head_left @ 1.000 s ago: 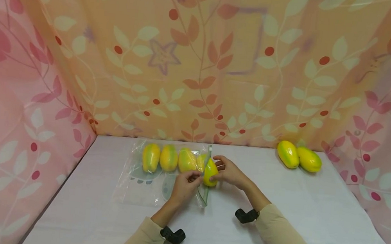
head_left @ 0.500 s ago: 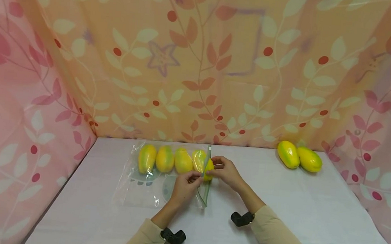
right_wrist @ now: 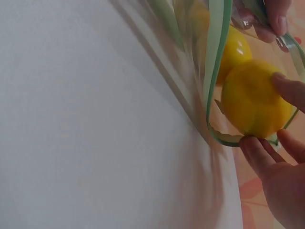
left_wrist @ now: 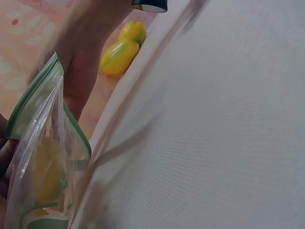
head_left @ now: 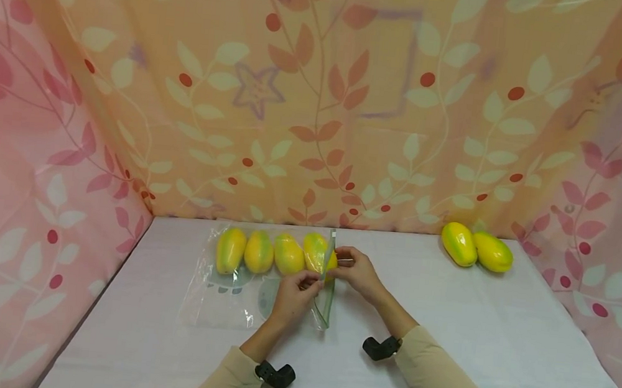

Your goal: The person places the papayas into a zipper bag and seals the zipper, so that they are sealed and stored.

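Observation:
A clear zip bag (head_left: 221,307) with a green-edged mouth lies flat, its opening facing right. Several yellow-green mangoes (head_left: 259,253) sit in a row inside it. With thumb and fingers, my left hand (head_left: 292,298) pinches the near lip of the mouth and keeps it lifted. My right hand (head_left: 363,277) holds another mango (right_wrist: 255,102) at the opening, thumb on one side and fingers on the other. In the right wrist view the green lip (right_wrist: 217,62) runs beside that mango, and a further mango shows behind it.
Two more mangoes (head_left: 459,244) (head_left: 493,253) lie together at the back right of the white-covered table (head_left: 444,332). Patterned curtains (head_left: 320,95) hang behind the table and along both sides. Each wrist wears a black camera (head_left: 275,375).
My right hand has moved left, pushing the held mango into the bag's mouth. The row of mangoes inside has slid left. My left hand stays put on the lip.

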### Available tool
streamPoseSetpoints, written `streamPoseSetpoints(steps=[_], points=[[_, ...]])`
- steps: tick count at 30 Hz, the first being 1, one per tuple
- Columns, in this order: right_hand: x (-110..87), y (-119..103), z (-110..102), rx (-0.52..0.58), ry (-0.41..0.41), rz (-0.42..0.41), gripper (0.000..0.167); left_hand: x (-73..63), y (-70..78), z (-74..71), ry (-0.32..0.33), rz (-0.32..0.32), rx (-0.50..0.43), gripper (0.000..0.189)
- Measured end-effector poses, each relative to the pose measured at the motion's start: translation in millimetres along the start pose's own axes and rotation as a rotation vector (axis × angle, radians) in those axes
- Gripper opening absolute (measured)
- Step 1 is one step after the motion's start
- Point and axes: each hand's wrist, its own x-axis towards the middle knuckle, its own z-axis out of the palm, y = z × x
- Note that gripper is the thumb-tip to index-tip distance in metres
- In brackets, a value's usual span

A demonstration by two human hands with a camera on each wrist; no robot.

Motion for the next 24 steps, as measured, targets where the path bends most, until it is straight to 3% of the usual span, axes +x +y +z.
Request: streamPoseSetpoints(steps=[5,10,14,17,24], points=[[3.8,0,8,-0.007,0.081,-0.022,0.045,-0.3,0.3,0.4,0.002,0.011,-0.009,0.014],[5.0,2,13,-0.038,0.106,-0.026,0.040,1.0,-3.8,1.8,-0.001,0.012,-0.018,0.014],[4.6,0,14,-0.041,0.073,-0.015,0.044,7.7,-27.9,5.8,0.022,0.011,-0.031,0.014],[4.9,0,14,-0.043,0.042,-0.017,0.047,11.3,-37.9,7.1,0.038,-0.004,-0.036,0.014],[8.6,4,17,-0.060,0.076,-0.018,0.039,3.0,-8.0,1.8,0.009,0.017,-0.027,0.014]])
